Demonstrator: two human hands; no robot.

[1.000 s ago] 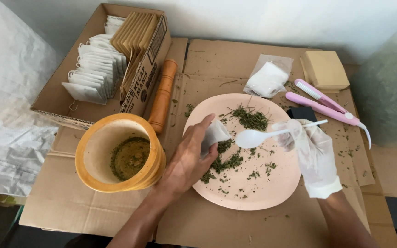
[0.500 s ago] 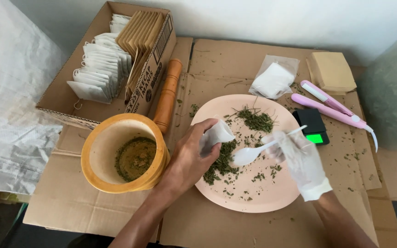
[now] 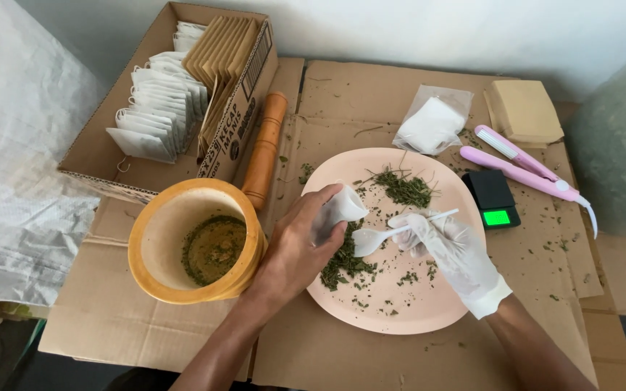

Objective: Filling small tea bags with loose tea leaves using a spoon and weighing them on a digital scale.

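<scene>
The left hand (image 3: pixel 295 250) pinched a small white bag (image 3: pixel 336 211) over the pink plate (image 3: pixel 429 311) of green leaves (image 3: pixel 343 259) — the gloved right hand (image 3: pixel 447 250) pinched a white spoon (image 3: pixel 382 235).

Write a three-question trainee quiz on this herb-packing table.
1. True or false: the right hand wears a glove.
2. What does the left hand hold? A) white sachet B) wooden pestle C) pink sealer
3. Fill in: the white plastic spoon is over the pink ____.

Key: 1 true; 2 A; 3 plate.
</scene>
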